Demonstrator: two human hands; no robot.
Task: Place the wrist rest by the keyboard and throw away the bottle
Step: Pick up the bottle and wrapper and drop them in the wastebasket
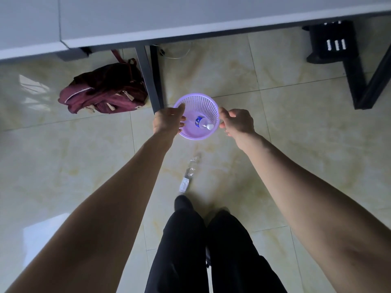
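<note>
A purple mesh waste basket [202,102] is over the tiled floor in front of the desk leg. Inside it lies a clear bottle [202,122] with a blue label and a white cap, tilted toward the right wall. My left hand [167,121] grips the basket's left rim, fingers hooked over the edge. My right hand [238,122] pinches the right rim between thumb and fingers. A second clear, crumpled bottle [187,175] lies on the floor between the basket and my feet. No wrist rest or keyboard is in view.
A grey desk [190,20] spans the top, its dark leg [153,81] just left of the basket. A maroon backpack [105,89] lies on the floor at the left. A black stand [332,42] and frame sit at the right. My dark-trousered legs [203,250] are below.
</note>
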